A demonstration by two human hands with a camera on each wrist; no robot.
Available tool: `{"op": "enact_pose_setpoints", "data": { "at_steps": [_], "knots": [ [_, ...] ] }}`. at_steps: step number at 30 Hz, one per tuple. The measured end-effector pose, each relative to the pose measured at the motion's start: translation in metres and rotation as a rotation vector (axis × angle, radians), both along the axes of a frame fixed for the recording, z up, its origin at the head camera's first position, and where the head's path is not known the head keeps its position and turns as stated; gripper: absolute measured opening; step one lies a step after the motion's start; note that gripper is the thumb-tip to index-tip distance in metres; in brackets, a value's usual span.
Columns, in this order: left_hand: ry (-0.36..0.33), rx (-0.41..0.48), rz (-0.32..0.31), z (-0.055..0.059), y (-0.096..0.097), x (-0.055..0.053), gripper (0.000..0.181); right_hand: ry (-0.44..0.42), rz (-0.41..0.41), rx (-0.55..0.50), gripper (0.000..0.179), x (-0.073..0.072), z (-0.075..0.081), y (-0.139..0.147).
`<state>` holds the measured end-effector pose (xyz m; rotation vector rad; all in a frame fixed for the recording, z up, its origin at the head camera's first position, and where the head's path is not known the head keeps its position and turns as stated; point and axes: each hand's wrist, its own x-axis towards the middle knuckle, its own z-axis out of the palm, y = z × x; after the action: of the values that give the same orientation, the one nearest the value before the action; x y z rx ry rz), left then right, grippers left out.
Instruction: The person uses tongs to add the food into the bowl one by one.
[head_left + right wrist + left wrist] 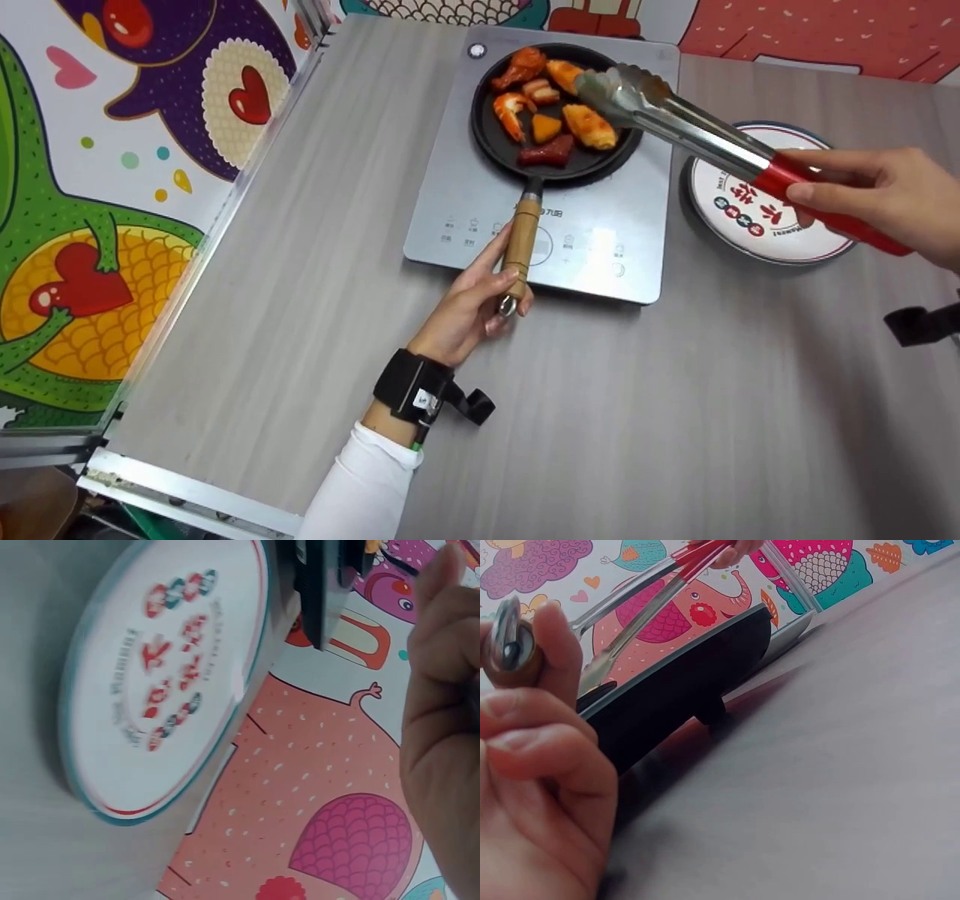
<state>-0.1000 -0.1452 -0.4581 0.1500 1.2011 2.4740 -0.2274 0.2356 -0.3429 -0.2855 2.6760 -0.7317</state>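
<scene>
My left hand (469,307) grips the wooden handle (524,232) of a black frying pan (501,152) on an induction cooktop (450,187). In the pan lie a shrimp (510,116), a browned chicken wing (590,127), a drumstick-like piece (520,67), a dark red strip (546,151), an orange wedge (547,128) and more food. My right hand (892,191) holds metal tongs (712,139) by their red handles. The tongs' scalloped tips are over the pan's right side, beside a golden piece (564,75); whether they pinch it is unclear.
A white plate (709,199) with red lettering rests right of the cooktop, beneath the tongs. The grey table (300,247) meets cartoon-printed walls (165,82) at the left and back. A metal frame edge (187,491) runs along the table's lower left.
</scene>
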Motion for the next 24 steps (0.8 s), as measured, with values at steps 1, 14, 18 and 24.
{"op": "enact_pose_setpoints", "data": {
  "at_steps": [1,14,18,24],
  "knots": [
    [-0.001,0.001,0.002,0.0,0.0,0.0,0.061,0.003,-0.007,-0.009,0.06,0.005,-0.002,0.003],
    [0.015,-0.032,0.009,0.002,0.001,0.001,0.06,0.07,-0.161,0.077,0.071,0.1,-0.045,0.069],
    [0.017,-0.043,0.008,0.001,0.0,0.0,0.06,0.14,-0.241,0.08,0.071,0.133,-0.065,0.094],
    [0.009,-0.028,0.012,-0.001,-0.001,0.001,0.059,0.188,-0.271,0.119,0.074,0.17,-0.082,0.107]
  ]
}}
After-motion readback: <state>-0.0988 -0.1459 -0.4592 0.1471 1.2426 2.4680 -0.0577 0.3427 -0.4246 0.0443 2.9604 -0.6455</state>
